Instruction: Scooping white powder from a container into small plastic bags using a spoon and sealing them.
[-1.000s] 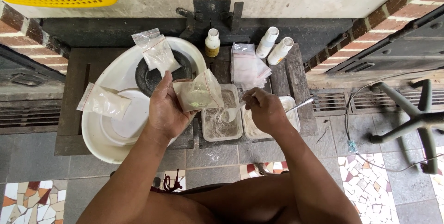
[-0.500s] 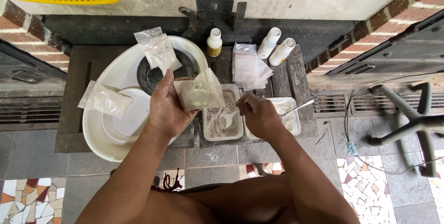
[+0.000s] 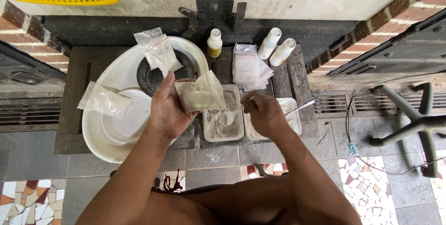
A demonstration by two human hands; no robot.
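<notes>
Your left hand [image 3: 169, 109] pinched the limp, light clear plastic powder bag [image 3: 200, 94] by its edge; your right hand [image 3: 265, 113] gripped a white plastic spoon [image 3: 231, 116].

Left hand [image 3: 168, 109] is holding a plastic bag [image 3: 200, 93] over the left tray [image 3: 223, 119]; right hand [image 3: 265, 113] is holding a spoon [image 3: 231, 115] inside that tray. A second tray [image 3: 284, 116] is sitting just right of it. Basin [image 3: 134, 99] is lying to the left on the bench [image 3: 76, 90]. Three bottles [image 3: 269, 44] and a stack of bags [image 3: 250, 67] are standing behind the trays.
</notes>
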